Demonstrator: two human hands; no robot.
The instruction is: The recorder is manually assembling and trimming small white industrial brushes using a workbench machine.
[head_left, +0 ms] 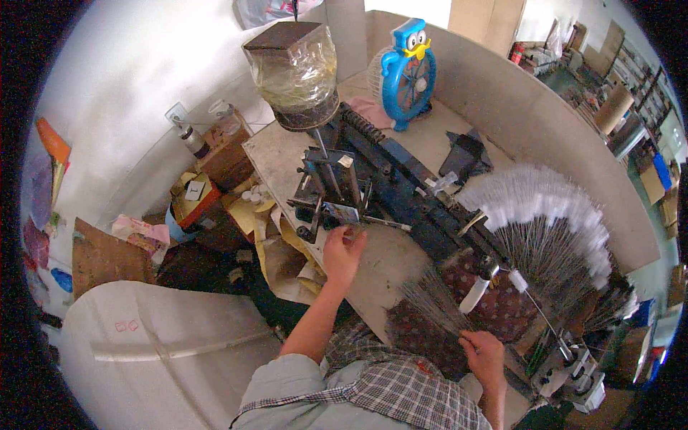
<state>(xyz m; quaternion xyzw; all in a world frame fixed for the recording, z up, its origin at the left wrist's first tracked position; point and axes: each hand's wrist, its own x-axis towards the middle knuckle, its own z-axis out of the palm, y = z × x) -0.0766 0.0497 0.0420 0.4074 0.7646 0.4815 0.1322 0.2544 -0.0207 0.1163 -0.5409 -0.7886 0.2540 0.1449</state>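
Note:
My left hand (pixel 342 254) is at the black metal machine (pixel 412 193), its curled fingertips by a small shiny plate (pixel 341 213). What the fingers hold, if anything, is too small to make out. Down at the right, my right hand (pixel 484 356) has its fingers closed at the near end of a fan of thin metal wires (pixel 433 299), which lie on dark patterned cloth (pixel 408 333). A wire brush with white bristles (pixel 517 281) slants beside the machine's white handle (pixel 476 292), its stem running down to a metal chuck (pixel 565 350).
Many white-bristled wire brushes (pixel 552 215) lie fanned out at the right. A plastic-wrapped canister (pixel 294 79) rises above the machine. Behind it stands a blue cartoon-shaped fan (pixel 408 79) by a curved panel (pixel 516 115). Boxes (pixel 197 201) and crumpled yellow paper (pixel 276 258) sit at left.

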